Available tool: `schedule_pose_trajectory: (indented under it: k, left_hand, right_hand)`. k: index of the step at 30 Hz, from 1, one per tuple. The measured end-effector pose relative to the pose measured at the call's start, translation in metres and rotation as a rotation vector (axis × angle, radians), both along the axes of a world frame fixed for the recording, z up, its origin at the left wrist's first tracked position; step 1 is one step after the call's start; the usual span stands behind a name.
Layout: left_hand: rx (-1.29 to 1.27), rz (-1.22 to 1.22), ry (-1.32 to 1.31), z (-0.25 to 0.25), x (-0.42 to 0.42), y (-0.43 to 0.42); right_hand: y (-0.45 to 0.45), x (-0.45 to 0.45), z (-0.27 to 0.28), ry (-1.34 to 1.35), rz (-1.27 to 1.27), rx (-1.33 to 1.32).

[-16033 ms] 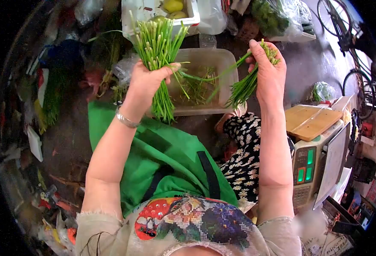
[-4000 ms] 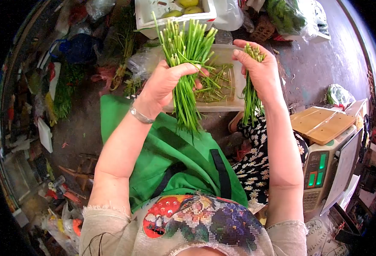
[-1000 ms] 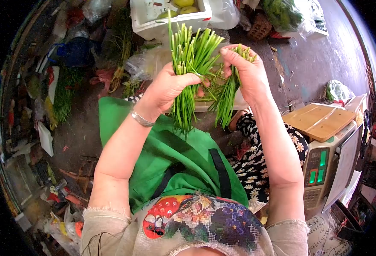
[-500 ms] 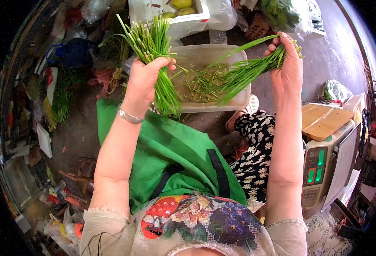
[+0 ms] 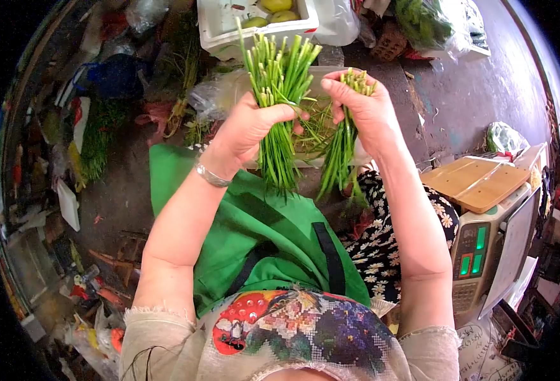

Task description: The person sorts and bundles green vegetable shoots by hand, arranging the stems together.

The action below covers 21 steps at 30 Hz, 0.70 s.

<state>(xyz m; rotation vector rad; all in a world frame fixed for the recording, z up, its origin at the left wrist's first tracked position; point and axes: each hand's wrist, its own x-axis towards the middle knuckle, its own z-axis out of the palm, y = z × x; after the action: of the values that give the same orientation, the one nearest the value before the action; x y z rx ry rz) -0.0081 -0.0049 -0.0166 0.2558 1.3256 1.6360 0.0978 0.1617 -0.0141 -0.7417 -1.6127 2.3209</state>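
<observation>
A thick bunch of long green stems [image 5: 279,149] is held upright in my left hand [image 5: 254,124], its pale cut ends fanned at the top. My fingers and thumb wrap round its middle. Close to its right, my right hand [image 5: 369,108] is closed round a smaller bunch of stems [image 5: 338,155], whose leafy ends hang down. Behind both hands is a translucent plastic tub [image 5: 321,71], partly hidden, with loose green stems [image 5: 315,127] in it.
A white foam box [image 5: 254,33] with yellow-green fruit stands beyond the tub. At right are a scale [image 5: 473,254] with a wooden board [image 5: 477,183] on top and bagged greens [image 5: 426,28]. Green cloth [image 5: 254,222] covers my lap. Clutter lies at left.
Half a second ago my hands were farther apart. My right hand has moved left and down with its bunch, which now hangs, and my left hand has moved right with the thick bunch.
</observation>
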Motion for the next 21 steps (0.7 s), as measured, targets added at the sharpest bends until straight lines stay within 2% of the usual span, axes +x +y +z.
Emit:
schedule_pose_trajectory:
  k: [2, 6, 8, 10, 14, 20, 21]
  left_hand:
    - [-0.018, -0.068, 0.028, -0.002, 0.003, 0.002]
    - [0.07, -0.076, 0.0, 0.002, 0.009, 0.004]
    - [0.028, -0.043, -0.003, 0.002, 0.006, 0.004]
    - [-0.056, 0.026, -0.01, 0.002, 0.001, 0.004]
    - [-0.008, 0.085, 0.011, 0.003, 0.002, 0.003]
    - [-0.1, 0.055, 0.018, 0.0, -0.01, -0.006]
    - [-0.125, 0.067, -0.012, 0.003, -0.009, -0.006]
  right_hand:
    - [-0.008, -0.001, -0.003, 0.025, -0.019, -0.021]
    - [-0.011, 0.002, -0.004, 0.005, -0.024, -0.042]
    - [-0.004, 0.001, -0.005, -0.017, -0.05, -0.021]
    - [0.005, 0.001, -0.004, 0.044, -0.108, -0.028]
    - [0.017, 0.003, 0.004, 0.024, -0.242, -0.05]
    - [0.055, 0.012, 0.005, 0.194, -0.484, 0.034]
    - [0.055, 0.012, 0.01, 0.122, -0.469, 0.1]
